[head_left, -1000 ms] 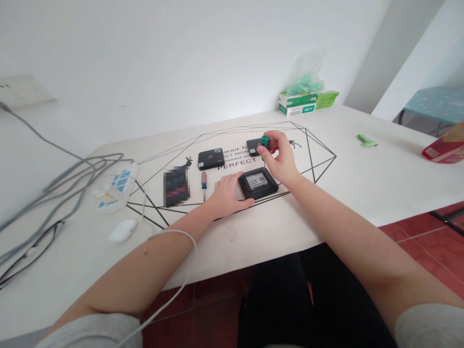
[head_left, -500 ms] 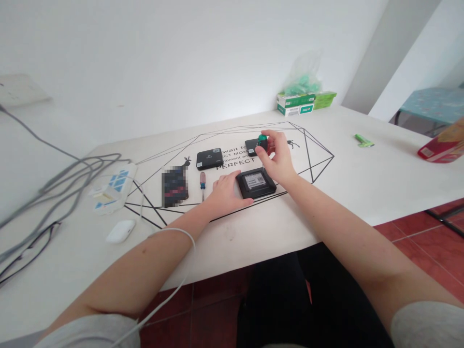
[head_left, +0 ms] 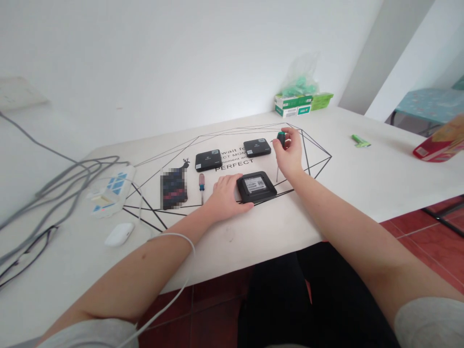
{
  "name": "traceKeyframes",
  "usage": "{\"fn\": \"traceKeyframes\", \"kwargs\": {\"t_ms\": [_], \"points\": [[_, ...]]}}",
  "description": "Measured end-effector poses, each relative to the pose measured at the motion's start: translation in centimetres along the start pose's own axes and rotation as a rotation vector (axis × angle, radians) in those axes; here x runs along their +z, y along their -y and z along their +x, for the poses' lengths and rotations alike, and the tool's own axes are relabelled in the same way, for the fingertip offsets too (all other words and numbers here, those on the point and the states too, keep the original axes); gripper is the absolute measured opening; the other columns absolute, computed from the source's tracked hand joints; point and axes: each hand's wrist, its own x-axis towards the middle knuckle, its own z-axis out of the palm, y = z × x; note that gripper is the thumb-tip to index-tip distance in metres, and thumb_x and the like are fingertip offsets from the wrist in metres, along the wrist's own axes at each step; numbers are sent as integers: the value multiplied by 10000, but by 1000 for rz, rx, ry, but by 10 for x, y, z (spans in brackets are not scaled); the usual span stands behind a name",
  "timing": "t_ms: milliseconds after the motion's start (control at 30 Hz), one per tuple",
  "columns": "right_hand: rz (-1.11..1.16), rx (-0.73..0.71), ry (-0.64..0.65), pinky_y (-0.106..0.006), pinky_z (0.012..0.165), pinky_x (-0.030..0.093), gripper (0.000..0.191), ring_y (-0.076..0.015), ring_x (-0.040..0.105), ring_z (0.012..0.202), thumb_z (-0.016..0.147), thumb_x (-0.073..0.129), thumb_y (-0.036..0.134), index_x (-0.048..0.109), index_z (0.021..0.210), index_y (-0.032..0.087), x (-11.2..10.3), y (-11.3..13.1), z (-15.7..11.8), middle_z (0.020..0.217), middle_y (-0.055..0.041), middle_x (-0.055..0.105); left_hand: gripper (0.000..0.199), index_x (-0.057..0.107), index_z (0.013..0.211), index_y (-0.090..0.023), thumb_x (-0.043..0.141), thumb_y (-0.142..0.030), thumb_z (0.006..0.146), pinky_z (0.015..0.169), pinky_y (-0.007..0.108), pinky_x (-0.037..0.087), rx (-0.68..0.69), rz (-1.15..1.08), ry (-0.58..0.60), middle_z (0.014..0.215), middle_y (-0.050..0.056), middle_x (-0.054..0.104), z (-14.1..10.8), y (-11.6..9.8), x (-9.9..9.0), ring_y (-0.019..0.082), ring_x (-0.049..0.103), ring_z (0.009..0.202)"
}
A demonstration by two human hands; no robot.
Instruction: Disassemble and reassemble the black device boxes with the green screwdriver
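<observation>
A black set-top box point(head_left: 267, 189) lies with its labelled underside up on the white table. My left hand point(head_left: 227, 197) grips its left end, thumb along the near edge and fingers at the far left corner. My right hand point(head_left: 291, 151) holds a screwdriver point(head_left: 281, 139) by its green and black handle, the thin shaft pointing down just right of the box and apart from it. Two more black set-top boxes, one at left point(head_left: 208, 160) and one at right point(head_left: 257, 147), lie behind. A second screwdriver point(head_left: 202, 182) with a clear-and-blue handle rests left of my left hand.
A pixelated dark item point(head_left: 174, 189) and a white earphone case point(head_left: 119, 234) lie to the left, with grey cables point(head_left: 78, 181) and a power strip point(head_left: 116, 188). Green boxes point(head_left: 293, 101) stand by the wall. A green item point(head_left: 361, 140) and a red packet point(head_left: 437, 146) are at right.
My right hand has moved right with the screwdriver, off the set-top box, uncovering the rear right box. My left hand stays on the box.
</observation>
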Motion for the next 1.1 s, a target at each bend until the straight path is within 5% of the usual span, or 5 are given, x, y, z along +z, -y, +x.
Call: {"fn": "traceKeyframes", "kwargs": {"t_ms": [100, 267, 633, 1000, 1100], "points": [[-143, 137, -41, -472, 977, 534, 332, -244, 603, 998, 828, 608, 250, 597, 1158, 222, -2, -4, 3, 1114, -95, 600, 867, 462, 1496, -206, 813, -477, 751, 1231, 619, 348, 35, -27, -65, 1476, 171, 540, -2, -3, -2, 410, 460, 1436], [-335, 261, 258, -513, 990, 523, 293, -287, 612, 993, 773, 635, 218, 649, 1064, 189, 0, -1, -1, 1062, -124, 626, 939, 351, 1577, -223, 779, -437, 769, 1235, 602, 373, 122, -123, -161, 1514, 167, 467, -6, -3, -6, 397, 455, 1440], [-286, 72, 681, -388, 922, 512, 275, -227, 623, 897, 807, 655, 180, 705, 1076, 198, 14, 19, -23, 1039, -74, 672, 1042, 188, 1595, -260, 756, -565, 777, 1187, 544, 473, 240, -471, -194, 1591, 189, 319, -1, -6, 16, 356, 490, 1432], [-229, 142, 555, -429, 886, 508, 154, -275, 631, 919, 891, 585, 287, 662, 984, 192, 35, 14, -30, 940, -101, 691, 1446, -45, 1713, -205, 911, -631, 715, 1340, 629, 185, 224, -358, -88, 1759, 236, 120, 9, -19, 25, 435, 88, 1660], [-198, 146, 529, -449, 899, 516, 169, -282, 624, 927, 893, 576, 318, 651, 982, 196, 40, 14, -32, 961, -113, 694, 1469, -63, 1722, -255, 951, -541, 698, 1307, 628, 293, 146, -403, -69, 1767, 211, 177, 6, -25, 27, 437, 207, 1639]]}}
